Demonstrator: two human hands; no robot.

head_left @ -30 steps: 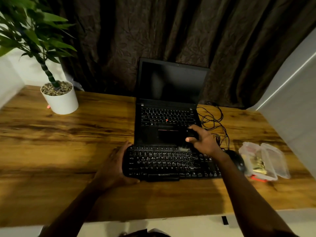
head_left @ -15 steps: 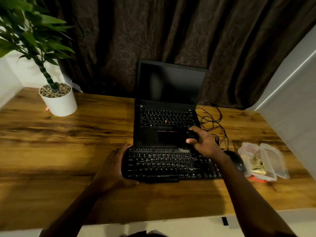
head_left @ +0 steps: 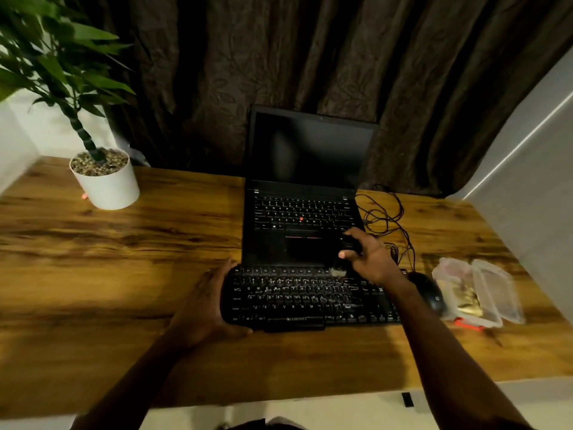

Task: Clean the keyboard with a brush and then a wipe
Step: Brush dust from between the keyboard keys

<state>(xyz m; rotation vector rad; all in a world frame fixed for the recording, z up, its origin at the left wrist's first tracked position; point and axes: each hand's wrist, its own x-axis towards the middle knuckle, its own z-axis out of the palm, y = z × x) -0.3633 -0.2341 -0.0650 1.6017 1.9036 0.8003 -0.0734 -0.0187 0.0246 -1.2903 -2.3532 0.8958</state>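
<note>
A black keyboard (head_left: 297, 297) lies on the wooden desk (head_left: 108, 259) in front of an open laptop (head_left: 305, 193). My left hand (head_left: 206, 308) grips the keyboard's left end. My right hand (head_left: 369, 256) holds a small dark-handled brush (head_left: 339, 270), whose pale bristles touch the keyboard's top row, right of centre. The brush handle is mostly hidden inside my fingers. I see no wipe on its own.
A black mouse (head_left: 429, 291) sits just right of the keyboard, with an open clear plastic box (head_left: 477, 291) beyond it. Tangled black cables (head_left: 386, 218) lie right of the laptop. A white potted plant (head_left: 104, 178) stands at the back left. A dark curtain hangs behind.
My right hand and the brush have barely shifted along the keyboard's top row. My left hand stays on the keyboard's left end. The view has tilted slightly.
</note>
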